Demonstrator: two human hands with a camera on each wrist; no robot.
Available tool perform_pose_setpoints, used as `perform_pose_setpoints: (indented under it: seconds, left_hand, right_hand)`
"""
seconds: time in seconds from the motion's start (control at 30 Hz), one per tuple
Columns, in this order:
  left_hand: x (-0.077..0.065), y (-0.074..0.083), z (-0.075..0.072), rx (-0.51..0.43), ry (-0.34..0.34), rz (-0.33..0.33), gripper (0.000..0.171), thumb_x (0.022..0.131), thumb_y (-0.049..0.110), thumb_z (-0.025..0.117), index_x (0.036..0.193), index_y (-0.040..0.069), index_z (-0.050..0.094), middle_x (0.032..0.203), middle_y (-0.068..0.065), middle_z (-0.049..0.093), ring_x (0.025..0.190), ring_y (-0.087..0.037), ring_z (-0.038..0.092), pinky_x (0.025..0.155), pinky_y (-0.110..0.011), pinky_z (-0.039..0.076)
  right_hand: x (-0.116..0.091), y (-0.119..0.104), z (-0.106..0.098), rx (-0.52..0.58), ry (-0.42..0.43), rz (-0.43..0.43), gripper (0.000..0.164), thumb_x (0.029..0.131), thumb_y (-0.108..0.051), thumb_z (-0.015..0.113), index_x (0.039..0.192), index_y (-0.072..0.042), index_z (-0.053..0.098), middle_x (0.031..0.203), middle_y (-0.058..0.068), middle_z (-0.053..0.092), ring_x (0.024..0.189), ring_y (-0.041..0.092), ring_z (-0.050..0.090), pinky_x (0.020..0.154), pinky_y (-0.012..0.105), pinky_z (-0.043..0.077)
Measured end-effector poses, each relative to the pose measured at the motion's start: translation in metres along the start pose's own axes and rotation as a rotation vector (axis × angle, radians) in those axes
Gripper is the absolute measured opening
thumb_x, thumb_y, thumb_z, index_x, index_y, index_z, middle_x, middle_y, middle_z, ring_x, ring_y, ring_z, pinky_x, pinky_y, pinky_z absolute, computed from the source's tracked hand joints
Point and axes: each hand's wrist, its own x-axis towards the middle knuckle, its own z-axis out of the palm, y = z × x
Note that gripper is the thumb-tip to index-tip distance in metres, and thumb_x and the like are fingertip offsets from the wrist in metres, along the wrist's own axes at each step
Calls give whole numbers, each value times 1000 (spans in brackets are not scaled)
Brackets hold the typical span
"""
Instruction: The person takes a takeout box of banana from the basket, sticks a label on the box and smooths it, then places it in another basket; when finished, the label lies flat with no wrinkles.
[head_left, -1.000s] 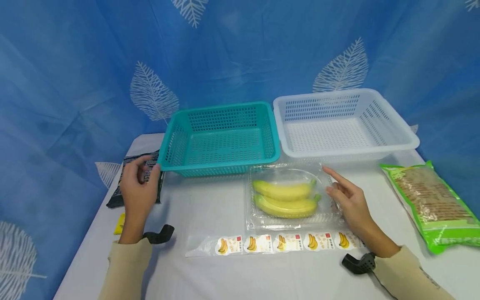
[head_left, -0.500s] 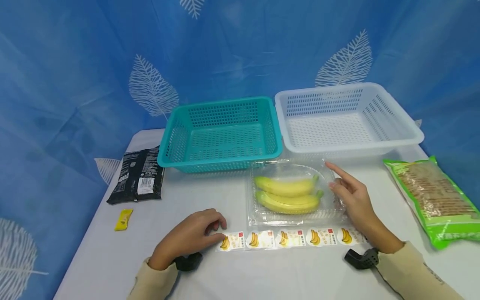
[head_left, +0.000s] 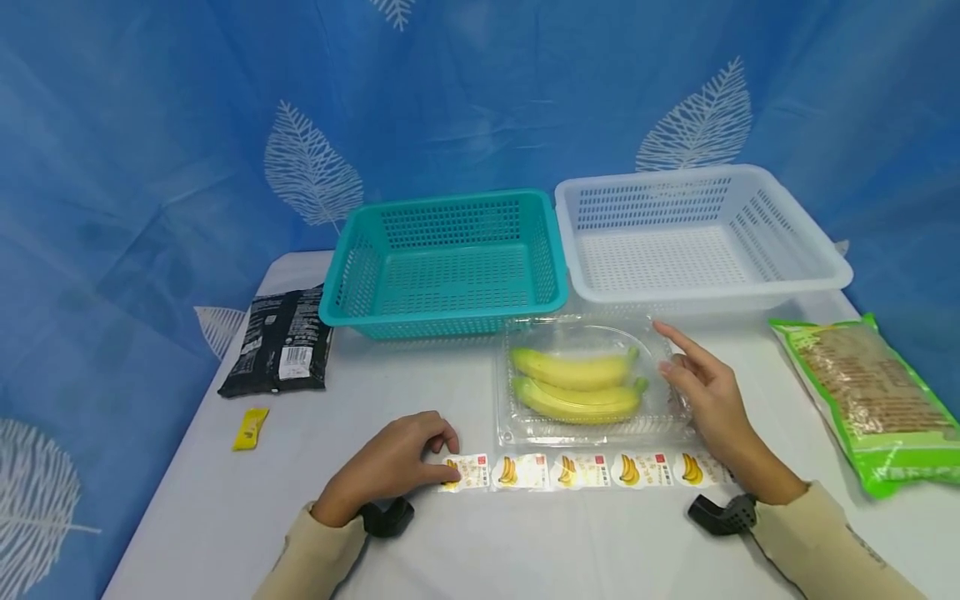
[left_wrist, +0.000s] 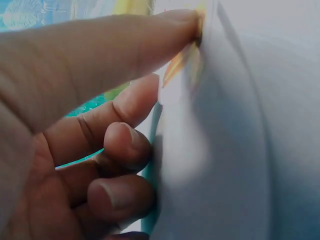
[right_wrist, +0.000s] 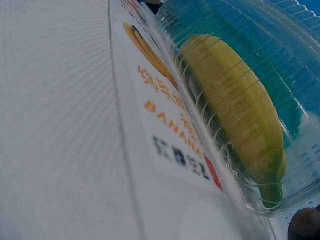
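Flat white banana-printed sticker strip [head_left: 588, 472]: likely light, limp, easily creased; best lifted by a sticker's edge.
Clear rectangular plastic box [head_left: 519, 435]: curved yellow bananas [head_left: 577, 405] inside; probably slippery, readily dented, best held by its short ends.
Left hand [head_left: 405, 457]: fingers bent, thumb on the strip's left end; whether it pinches, I cannot tell.
Right hand [head_left: 711, 400]: spread, index finger extended at the box, which lies to its left; the strip's other end reaches its near side.
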Motion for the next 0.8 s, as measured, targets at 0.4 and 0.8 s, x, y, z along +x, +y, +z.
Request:
perform_pose_setpoints:
  seconds: [0.4, 0.8]
  left_hand:
    - [-1, -1, -2, -26, -19, 35, 28, 83, 25, 88, 86, 23, 60, 81, 7, 50, 77, -8, 47, 68, -28, 40]
    - [-6, -7, -15, -175, -45, 141, 4, 95, 18, 75, 95, 18, 71, 85, 11, 57, 78, -8, 55, 69, -25, 50]
  right_hand:
    - [0, -1, 0, -15, 8, 6, 49, 103, -1, 55, 151, -7, 50, 65, 1, 45, 53, 10, 39, 44, 31, 34]
    - [1, 1, 1, 11, 21, -4, 48, 104, 0, 54, 151, -6, 51, 63, -2, 44, 52, 8, 40, 44, 30, 34]
